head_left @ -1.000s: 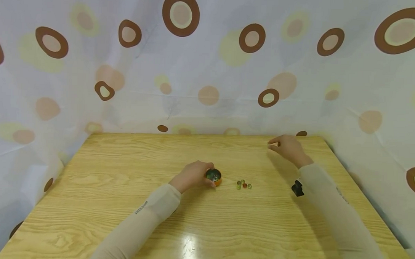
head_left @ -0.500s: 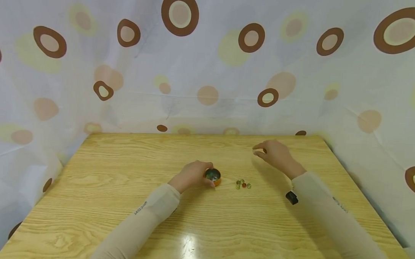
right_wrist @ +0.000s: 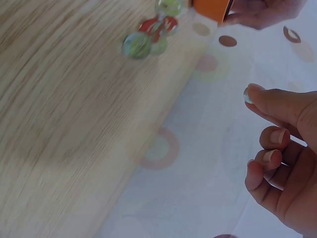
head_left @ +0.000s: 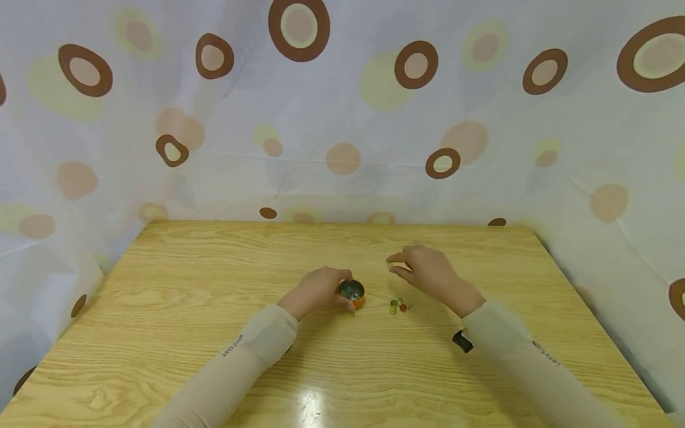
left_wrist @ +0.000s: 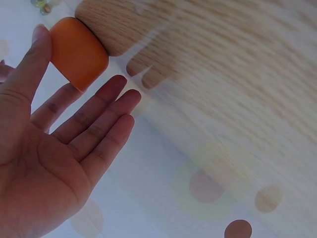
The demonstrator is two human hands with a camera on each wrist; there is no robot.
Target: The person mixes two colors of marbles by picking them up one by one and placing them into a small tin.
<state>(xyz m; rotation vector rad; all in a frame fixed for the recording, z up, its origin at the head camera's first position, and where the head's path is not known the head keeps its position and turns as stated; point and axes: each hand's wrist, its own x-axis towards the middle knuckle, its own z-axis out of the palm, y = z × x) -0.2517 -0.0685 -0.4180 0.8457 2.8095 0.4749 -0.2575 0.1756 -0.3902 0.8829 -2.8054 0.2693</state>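
Note:
My left hand point(head_left: 316, 290) grips a small orange bowl point(left_wrist: 77, 54) between thumb and index finger, the other fingers extended beside it. The bowl stands on the table, its mouth upward, with a dark inside showing greenish spots in the head view. Over the table to the right of it, my right hand point(head_left: 428, 271) pinches a clear glass marble point(right_wrist: 248, 95) between thumb and index finger. Below that hand lies a small cluster of glass marbles point(head_left: 403, 307), green, yellowish and red, just right of the bowl.
The light wooden table point(head_left: 216, 260) reaches back to a white curtain point(head_left: 346, 101) with brown, peach and yellow circles, which also hangs along both sides. A small black device point(head_left: 462, 341) is at the right wrist.
My right hand has moved left and nearer, from the table's back right toward the bowl, with the marble still pinched. My left hand and the bowl have stayed in place.

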